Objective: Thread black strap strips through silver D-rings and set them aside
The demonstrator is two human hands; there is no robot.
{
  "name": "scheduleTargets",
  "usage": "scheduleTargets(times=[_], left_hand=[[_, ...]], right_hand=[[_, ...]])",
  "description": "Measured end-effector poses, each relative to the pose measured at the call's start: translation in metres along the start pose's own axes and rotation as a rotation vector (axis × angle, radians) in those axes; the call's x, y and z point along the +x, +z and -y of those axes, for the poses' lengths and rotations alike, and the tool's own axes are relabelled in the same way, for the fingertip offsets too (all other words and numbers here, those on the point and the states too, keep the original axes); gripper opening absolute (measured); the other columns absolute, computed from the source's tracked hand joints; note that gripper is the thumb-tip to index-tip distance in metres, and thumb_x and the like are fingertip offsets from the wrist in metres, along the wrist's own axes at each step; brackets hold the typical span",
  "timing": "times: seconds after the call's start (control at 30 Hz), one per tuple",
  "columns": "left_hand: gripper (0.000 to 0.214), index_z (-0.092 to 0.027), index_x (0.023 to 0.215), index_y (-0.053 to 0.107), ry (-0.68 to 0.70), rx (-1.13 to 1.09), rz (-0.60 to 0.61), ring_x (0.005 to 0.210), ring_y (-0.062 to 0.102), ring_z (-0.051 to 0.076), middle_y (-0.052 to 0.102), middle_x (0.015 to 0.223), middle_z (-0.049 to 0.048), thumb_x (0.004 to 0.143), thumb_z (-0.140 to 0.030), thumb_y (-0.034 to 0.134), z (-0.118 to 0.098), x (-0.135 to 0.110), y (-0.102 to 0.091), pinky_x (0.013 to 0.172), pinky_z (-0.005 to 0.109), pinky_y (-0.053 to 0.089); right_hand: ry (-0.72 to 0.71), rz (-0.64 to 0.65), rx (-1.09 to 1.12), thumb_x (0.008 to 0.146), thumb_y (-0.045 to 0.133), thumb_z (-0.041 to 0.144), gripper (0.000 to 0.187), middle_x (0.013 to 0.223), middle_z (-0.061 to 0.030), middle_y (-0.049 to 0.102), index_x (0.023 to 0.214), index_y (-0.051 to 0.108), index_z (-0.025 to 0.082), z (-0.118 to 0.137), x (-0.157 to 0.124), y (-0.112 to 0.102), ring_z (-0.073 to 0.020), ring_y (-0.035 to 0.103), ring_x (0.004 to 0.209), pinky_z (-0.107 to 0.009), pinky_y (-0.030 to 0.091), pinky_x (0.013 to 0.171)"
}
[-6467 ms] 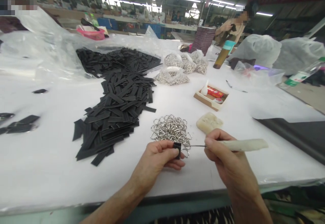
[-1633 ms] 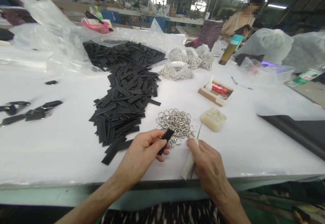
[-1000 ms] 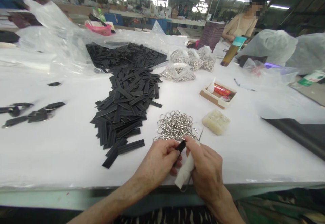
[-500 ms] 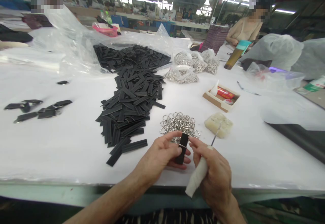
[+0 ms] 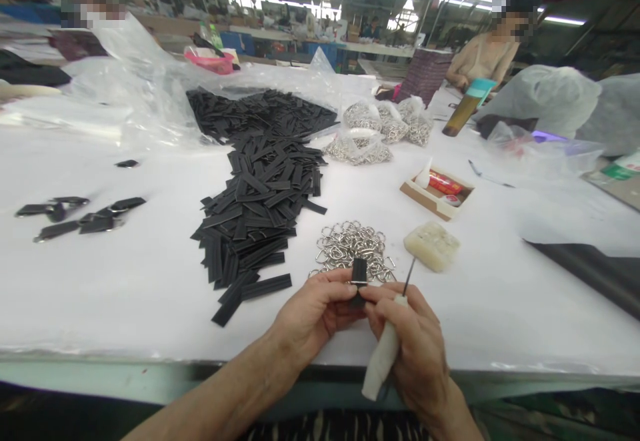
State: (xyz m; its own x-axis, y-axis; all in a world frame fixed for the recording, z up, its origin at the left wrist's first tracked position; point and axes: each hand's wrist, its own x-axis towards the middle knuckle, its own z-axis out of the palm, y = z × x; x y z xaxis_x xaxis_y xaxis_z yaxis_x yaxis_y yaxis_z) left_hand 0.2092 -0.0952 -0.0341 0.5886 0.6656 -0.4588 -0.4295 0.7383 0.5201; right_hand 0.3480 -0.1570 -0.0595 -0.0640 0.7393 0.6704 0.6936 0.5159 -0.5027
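Between thumb and fingers, my left hand [image 5: 315, 311] grips a short black strap [image 5: 359, 269] with a metal ring [image 5: 359, 283] around its middle. My right hand [image 5: 415, 341] pinches the lower part of that strap with its fingertips. It also holds an awl [image 5: 385, 354] with a pale wrapped handle, its thin metal tip pointing up and away. Just beyond my hands lies a pile of silver D-rings [image 5: 350, 244]. To the left spreads a large heap of black strap pieces [image 5: 260, 187]. A yellowish wax-like block [image 5: 433, 246] sits right of the rings.
Several straps with rings fitted [image 5: 100, 217] lie at the left. A small open box [image 5: 437, 191] holds a red tube. Behind are bags of rings [image 5: 360, 147], a bottle [image 5: 467, 107] and a pen [image 5: 490, 174]. A person [image 5: 487, 61] stands across the table.
The strap has turned more upright and sunk lower between my fingers. My right fingertips have moved left onto it below the ring, and the awl has shifted left with that hand.
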Motion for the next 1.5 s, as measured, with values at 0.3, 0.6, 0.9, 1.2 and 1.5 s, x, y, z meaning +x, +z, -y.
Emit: scheduleTargets(times=[0.3, 0.6, 0.9, 1.2, 1.5], left_hand=[[0.020, -0.015, 0.069, 0.055, 0.031, 0.070, -0.126, 0.047, 0.063, 0.016, 0.066, 0.058, 0.0010, 0.060, -0.012, 0.073, -0.001, 0.002, 0.008, 0.051, 0.029, 0.054], [0.019, -0.013, 0.076, 0.061, 0.225, 0.186, -0.074, 0.061, 0.066, 0.014, 0.070, 0.071, 0.0052, 0.076, -0.029, 0.070, 0.014, -0.004, 0.004, 0.064, 0.024, 0.053], [0.015, -0.012, 0.090, 0.067, 0.246, 0.450, -0.033, 0.075, 0.065, 0.017, 0.070, 0.079, 0.0058, 0.079, -0.023, 0.066, 0.015, -0.009, 0.001, 0.077, 0.028, 0.050], [0.021, -0.010, 0.088, 0.063, 0.262, 0.463, -0.116, 0.070, 0.067, 0.020, 0.072, 0.076, 0.0098, 0.077, -0.027, 0.068, 0.016, -0.011, 0.000, 0.073, 0.032, 0.053], [0.017, -0.010, 0.082, 0.064, 0.251, 0.497, -0.107, 0.068, 0.067, 0.021, 0.070, 0.070, 0.0089, 0.076, -0.027, 0.065, 0.014, -0.010, 0.002, 0.072, 0.032, 0.053]], right_hand=[[0.144, -0.113, 0.137, 0.083, 0.054, 0.004, 0.019, 0.086, -0.0020, 0.064, 0.090, 0.053, 0.022, 0.013, 0.008, 0.003, -0.0163, 0.059, 0.081, -0.030, 0.050, 0.072], [0.514, -0.234, 0.252, 0.084, 0.058, 0.015, 0.008, 0.074, 0.0017, 0.060, 0.086, 0.054, 0.021, 0.021, 0.010, 0.014, -0.0116, 0.057, 0.062, -0.019, 0.047, 0.053], [0.786, -0.181, 0.488, 0.082, 0.062, 0.024, 0.011, 0.073, 0.0040, 0.055, 0.088, 0.052, 0.022, 0.019, 0.009, 0.010, -0.0096, 0.052, 0.060, -0.018, 0.045, 0.052], [0.838, -0.221, 0.587, 0.078, 0.065, 0.023, 0.010, 0.064, 0.0065, 0.049, 0.083, 0.056, 0.022, 0.025, 0.022, 0.006, -0.0076, 0.050, 0.054, -0.016, 0.044, 0.050], [0.814, -0.152, 0.579, 0.078, 0.063, 0.019, 0.011, 0.061, 0.0075, 0.046, 0.080, 0.052, 0.021, 0.021, 0.023, 0.004, -0.0074, 0.043, 0.052, -0.016, 0.038, 0.047]])
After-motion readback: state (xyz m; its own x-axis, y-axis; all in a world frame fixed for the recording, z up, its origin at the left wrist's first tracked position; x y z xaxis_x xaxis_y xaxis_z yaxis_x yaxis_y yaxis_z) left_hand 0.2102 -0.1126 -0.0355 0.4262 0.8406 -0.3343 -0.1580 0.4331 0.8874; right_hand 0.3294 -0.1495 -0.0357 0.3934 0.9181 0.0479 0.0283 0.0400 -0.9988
